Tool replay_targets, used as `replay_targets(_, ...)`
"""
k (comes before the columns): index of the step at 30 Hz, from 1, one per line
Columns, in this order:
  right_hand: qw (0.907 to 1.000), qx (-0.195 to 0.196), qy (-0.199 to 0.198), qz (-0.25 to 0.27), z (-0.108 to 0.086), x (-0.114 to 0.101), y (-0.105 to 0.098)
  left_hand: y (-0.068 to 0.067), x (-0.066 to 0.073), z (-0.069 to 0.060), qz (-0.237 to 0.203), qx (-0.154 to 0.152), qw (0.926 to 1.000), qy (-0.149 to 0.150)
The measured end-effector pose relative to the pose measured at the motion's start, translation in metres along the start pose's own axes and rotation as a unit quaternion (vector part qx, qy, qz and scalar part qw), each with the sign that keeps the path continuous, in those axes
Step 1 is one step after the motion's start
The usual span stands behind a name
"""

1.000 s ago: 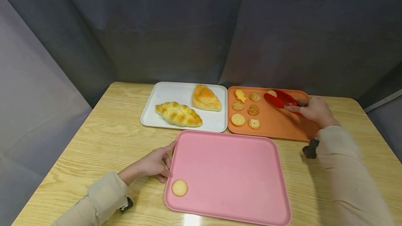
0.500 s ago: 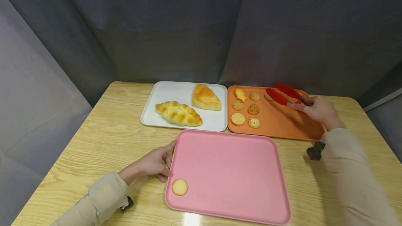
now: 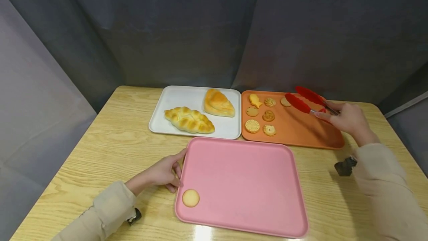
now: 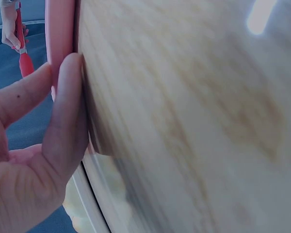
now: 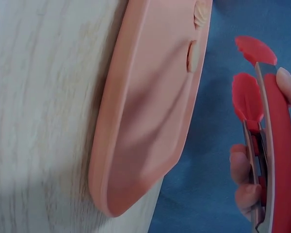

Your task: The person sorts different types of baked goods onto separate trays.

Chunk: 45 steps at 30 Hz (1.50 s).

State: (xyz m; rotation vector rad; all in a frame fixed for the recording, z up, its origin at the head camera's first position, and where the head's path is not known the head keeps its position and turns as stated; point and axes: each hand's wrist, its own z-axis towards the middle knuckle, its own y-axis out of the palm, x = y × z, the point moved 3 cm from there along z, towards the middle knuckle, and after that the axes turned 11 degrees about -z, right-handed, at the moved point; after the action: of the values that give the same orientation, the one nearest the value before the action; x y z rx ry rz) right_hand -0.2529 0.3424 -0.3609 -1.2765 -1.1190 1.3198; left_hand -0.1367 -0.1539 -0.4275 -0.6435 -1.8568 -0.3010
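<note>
My left hand (image 3: 163,174) holds the left rim of the pink tray (image 3: 247,181), with thumb and fingers at its edge. A round pale cookie (image 3: 191,198) lies flat in that tray's near left corner. My right hand (image 3: 351,119) grips red-tipped tongs (image 3: 297,103) above the orange tray (image 3: 311,131). The tongs' two ends are spread apart, with nothing between them in the right wrist view. Just left of the tips, a round cookie (image 3: 285,102) lies on the orange tray, apart from the tongs in the right wrist view (image 5: 193,57).
Several more cookies, among them a fish-shaped one (image 3: 255,100) and a ridged round one (image 3: 252,126), sit on the orange tray's left part. A white tray (image 3: 157,120) beside it bears a braided loaf (image 3: 189,120) and a wedge-shaped bread (image 3: 219,103). Dark cloth (image 3: 180,36) hangs behind the table.
The tongs have spread and lifted off the round cookie, leaving it on the orange tray. My right hand has drawn back to the right. The left hand stays on the pink tray.
</note>
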Motion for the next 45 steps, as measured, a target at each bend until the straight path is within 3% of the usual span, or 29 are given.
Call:
replay_targets(5, 0.9999, -0.003, 0.0, -0.011, -0.009, -0.008, -0.003, 0.0, -0.001, 0.0, 0.002, 0.0, 1.0, 0.001)
replay_targets(20, 0.9977, 0.018, -0.064, -0.01, -0.035, -0.028, -0.009, 0.0, -0.001, 0.0, -0.008, 0.0, 1.0, 0.001)
replay_targets(30, 0.987, 0.088, -0.132, 0.026, -0.055, -0.047, -0.007, -0.001, -0.002, 0.001, -0.007, 0.001, 1.0, 0.002)
replay_targets(36, 0.9761, 0.115, -0.183, 0.024, -0.066, -0.061, -0.005, -0.001, -0.003, 0.001, -0.008, -0.002, 1.0, 0.001)
replay_targets(42, 0.9522, 0.167, -0.254, 0.033, -0.074, -0.077, -0.004, -0.001, -0.003, 0.001, -0.009, -0.001, 1.0, 0.0)
replay_targets(45, 0.9447, 0.174, -0.275, 0.038, -0.078, -0.083, -0.003, -0.001, -0.003, 0.001, -0.008, 0.0, 1.0, 0.0)
